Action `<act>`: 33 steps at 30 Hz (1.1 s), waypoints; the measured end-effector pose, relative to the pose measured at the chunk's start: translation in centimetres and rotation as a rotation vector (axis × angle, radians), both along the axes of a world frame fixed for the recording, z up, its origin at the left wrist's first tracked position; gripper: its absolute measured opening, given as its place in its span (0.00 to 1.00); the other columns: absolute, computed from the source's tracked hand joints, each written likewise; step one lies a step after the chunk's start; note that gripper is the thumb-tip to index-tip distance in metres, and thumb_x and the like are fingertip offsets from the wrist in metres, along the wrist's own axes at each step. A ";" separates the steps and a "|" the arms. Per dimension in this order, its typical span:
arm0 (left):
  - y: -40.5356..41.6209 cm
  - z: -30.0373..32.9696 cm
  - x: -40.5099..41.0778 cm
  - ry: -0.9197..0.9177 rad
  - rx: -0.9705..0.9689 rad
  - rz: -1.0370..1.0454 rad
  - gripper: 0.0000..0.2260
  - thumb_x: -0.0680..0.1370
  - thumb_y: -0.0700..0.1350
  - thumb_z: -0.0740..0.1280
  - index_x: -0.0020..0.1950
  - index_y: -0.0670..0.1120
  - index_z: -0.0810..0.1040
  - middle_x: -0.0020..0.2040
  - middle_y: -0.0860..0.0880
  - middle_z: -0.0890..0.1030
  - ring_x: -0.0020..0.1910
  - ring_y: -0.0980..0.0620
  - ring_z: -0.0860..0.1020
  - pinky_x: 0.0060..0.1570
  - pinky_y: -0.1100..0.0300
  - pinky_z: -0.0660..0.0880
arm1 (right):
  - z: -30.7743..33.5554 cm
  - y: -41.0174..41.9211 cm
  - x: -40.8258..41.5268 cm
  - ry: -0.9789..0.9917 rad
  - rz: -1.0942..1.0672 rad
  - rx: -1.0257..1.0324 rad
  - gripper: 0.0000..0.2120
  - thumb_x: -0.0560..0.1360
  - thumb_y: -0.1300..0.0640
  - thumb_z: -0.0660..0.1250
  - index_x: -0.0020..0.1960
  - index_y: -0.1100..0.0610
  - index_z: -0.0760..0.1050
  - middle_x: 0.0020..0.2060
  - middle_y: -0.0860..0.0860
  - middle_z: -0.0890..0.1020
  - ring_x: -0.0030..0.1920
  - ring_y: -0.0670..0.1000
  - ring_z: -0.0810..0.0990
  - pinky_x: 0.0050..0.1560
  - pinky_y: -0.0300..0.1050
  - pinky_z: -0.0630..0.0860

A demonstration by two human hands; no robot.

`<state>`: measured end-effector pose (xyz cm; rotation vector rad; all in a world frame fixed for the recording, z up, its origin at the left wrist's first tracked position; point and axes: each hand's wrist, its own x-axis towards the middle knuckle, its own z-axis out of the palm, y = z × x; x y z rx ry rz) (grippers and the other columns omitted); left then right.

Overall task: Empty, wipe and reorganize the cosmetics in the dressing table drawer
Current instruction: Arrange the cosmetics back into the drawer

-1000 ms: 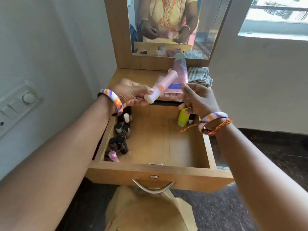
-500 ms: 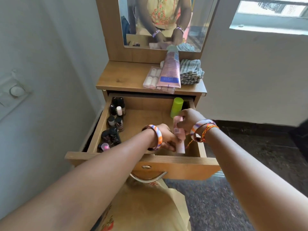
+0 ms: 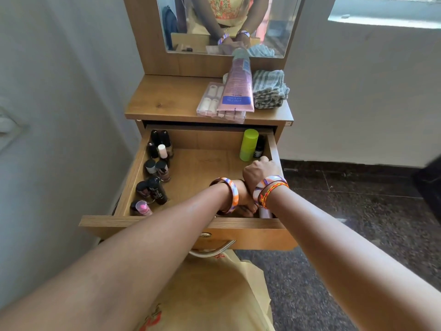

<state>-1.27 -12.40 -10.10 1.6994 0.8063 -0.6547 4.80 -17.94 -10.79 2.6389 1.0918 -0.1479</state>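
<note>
We are seeing the drawer (image 3: pixel 238 226) standing pulled out below the table (image 3: pixel 167 101) top. Small bottles (image 3: pixel 156 173) are lining its left wall; two more bottles (image 3: pixel 249 145) are standing in its back right corner. On the table, a tube (image 3: pixel 238 89) is lying across a packet (image 3: pixel 210 103), with a folded cloth (image 3: pixel 269 88) just beside it on the right. A mirror (image 3: pixel 226 22) is standing behind them.
</note>
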 end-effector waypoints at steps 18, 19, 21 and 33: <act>8.7 7.7 3.6 -0.711 0.909 0.207 0.09 0.75 0.41 0.64 0.54 0.44 0.80 0.54 0.44 0.82 0.54 0.44 0.79 0.52 0.57 0.75 | 8.3 4.4 4.6 0.027 -0.297 0.895 0.16 0.77 0.55 0.60 0.63 0.57 0.73 0.60 0.59 0.76 0.62 0.60 0.73 0.56 0.49 0.72; 9.5 7.9 3.9 -0.684 0.935 0.256 0.10 0.75 0.42 0.64 0.56 0.43 0.79 0.56 0.44 0.81 0.55 0.43 0.78 0.52 0.56 0.75 | 7.9 4.7 5.0 0.072 -0.352 0.940 0.17 0.77 0.53 0.61 0.64 0.58 0.72 0.61 0.59 0.75 0.63 0.60 0.72 0.58 0.48 0.70; 10.8 8.0 4.6 -0.548 0.967 0.247 0.14 0.77 0.45 0.64 0.60 0.40 0.75 0.60 0.42 0.78 0.59 0.42 0.76 0.53 0.55 0.73 | 7.1 5.2 5.6 0.156 -0.458 0.968 0.20 0.77 0.49 0.62 0.63 0.62 0.70 0.61 0.61 0.75 0.63 0.60 0.73 0.58 0.48 0.70; 12.6 4.1 6.4 -0.469 0.965 -0.252 0.27 0.77 0.49 0.62 0.75 0.48 0.59 0.77 0.44 0.56 0.77 0.43 0.54 0.72 0.49 0.60 | 4.2 5.6 7.8 0.830 -0.764 1.437 0.13 0.74 0.65 0.65 0.31 0.60 0.72 0.27 0.56 0.74 0.19 0.49 0.72 0.20 0.35 0.69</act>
